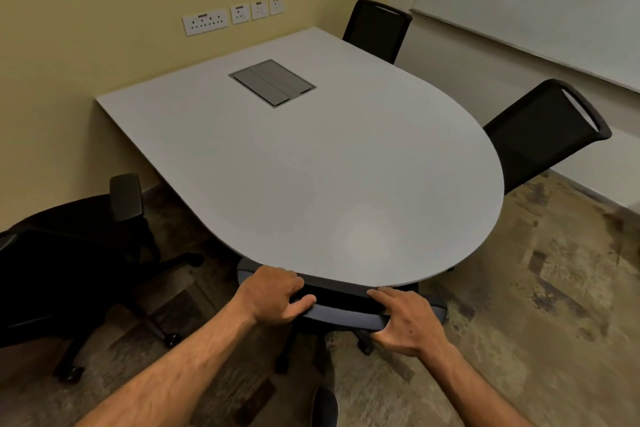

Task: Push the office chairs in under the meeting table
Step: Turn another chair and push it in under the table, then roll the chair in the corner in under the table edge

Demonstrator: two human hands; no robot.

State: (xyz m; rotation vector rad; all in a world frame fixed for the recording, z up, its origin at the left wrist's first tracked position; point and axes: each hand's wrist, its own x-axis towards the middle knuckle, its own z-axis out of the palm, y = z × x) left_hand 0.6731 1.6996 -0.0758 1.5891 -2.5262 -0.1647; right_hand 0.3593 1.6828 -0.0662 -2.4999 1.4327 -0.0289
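A grey meeting table (311, 163) with a rounded near end fills the middle of the view. Right below me an office chair (343, 314) is tucked under that rounded end, its backrest top touching the table edge. My left hand (273, 295) and my right hand (403, 321) both grip the top of this backrest. Two black mesh chairs, one at the right side (540, 135) and one at the far corner (375, 29), stand close against the table. A fourth black chair (69, 260) stands away from the table at the left, turned sideways.
A yellow wall with sockets (232, 15) runs behind the table, and a whiteboard (540, 3) hangs on the right wall. A closed cable hatch (272, 81) is set in the tabletop. Patterned carpet (536, 288) lies open at the right. My shoe (323, 406) shows at the bottom.
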